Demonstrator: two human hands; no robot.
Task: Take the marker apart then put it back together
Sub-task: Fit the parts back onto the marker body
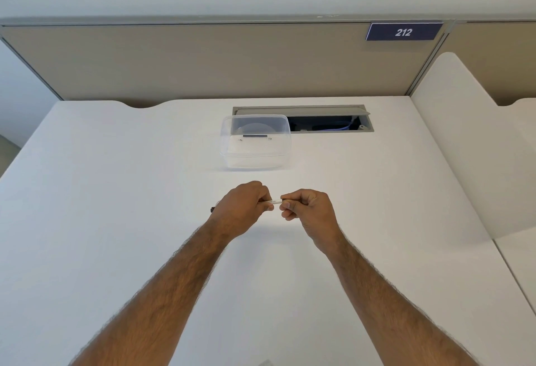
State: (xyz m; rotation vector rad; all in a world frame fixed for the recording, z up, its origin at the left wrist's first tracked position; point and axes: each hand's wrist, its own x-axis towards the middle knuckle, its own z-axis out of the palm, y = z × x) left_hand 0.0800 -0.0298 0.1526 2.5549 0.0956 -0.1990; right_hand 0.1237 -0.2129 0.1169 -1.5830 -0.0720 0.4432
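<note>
left hand fingers grip marker | right hand fingers pinch its right end | axis left-right

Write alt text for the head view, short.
Two bare hands hold a white marker level above a white desk, left hand gripping the barrel, right hand pinching the other end. Behind sits a clear plastic container.

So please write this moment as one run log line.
left hand: holds marker body | right hand: pinches its right end | clear container: behind, untouched
</note>
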